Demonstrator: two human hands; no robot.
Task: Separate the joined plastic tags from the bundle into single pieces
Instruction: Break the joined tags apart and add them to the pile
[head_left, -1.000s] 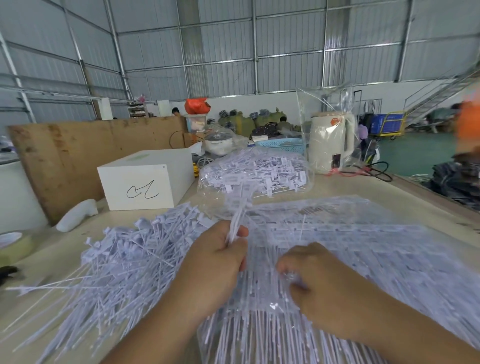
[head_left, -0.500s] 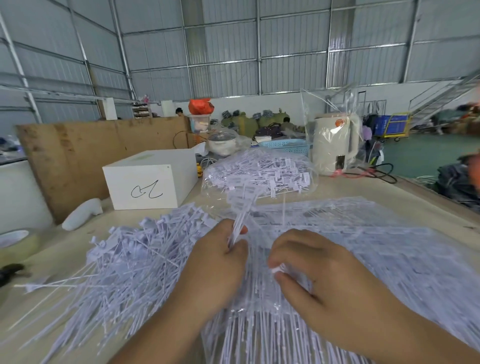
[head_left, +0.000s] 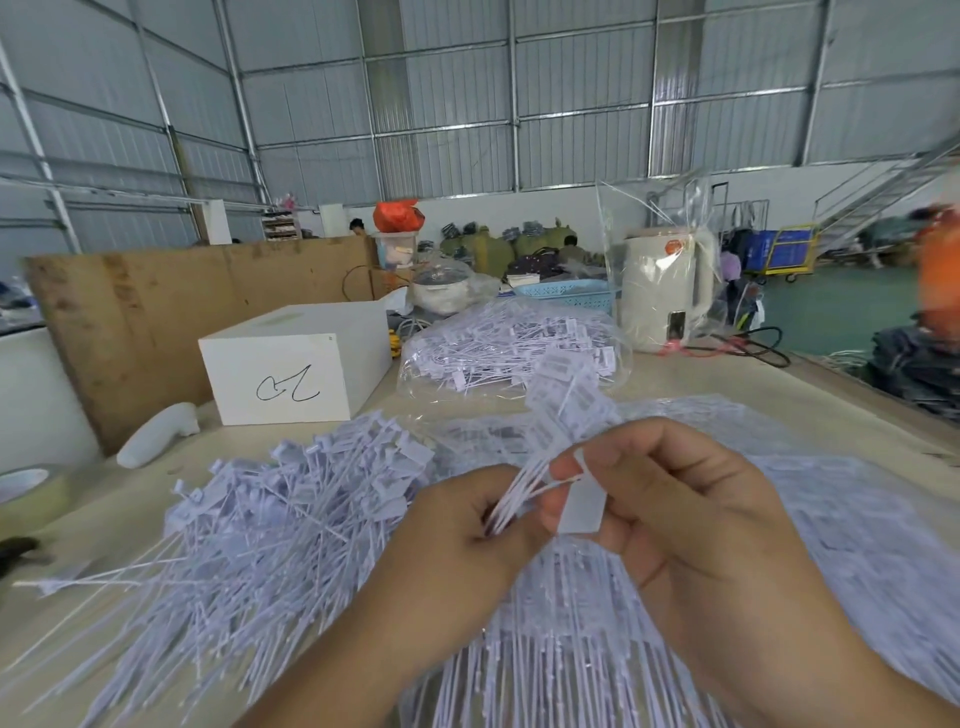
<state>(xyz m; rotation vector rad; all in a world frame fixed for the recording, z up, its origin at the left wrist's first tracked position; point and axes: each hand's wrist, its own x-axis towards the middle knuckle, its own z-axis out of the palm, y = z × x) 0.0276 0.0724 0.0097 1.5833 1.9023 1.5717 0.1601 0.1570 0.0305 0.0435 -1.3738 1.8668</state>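
My left hand grips the thin stems of a small bundle of joined white plastic tags, whose flat heads fan up above both hands. My right hand pinches one tag of that bundle between thumb and forefinger, its flat head lying against the palm. A loose pile of single tags lies on the table to the left. Under and right of the hands spreads a wide sheet of joined tags.
A clear bag of tags lies behind the hands. A white box stands at the back left before a brown board. A white kettle in plastic and cables sit at the back right. A tape roll is at the left edge.
Both hands have lifted off the sheet with a small bundle. The right hand went from pressing the sheet to pinching one tag beside the left hand.
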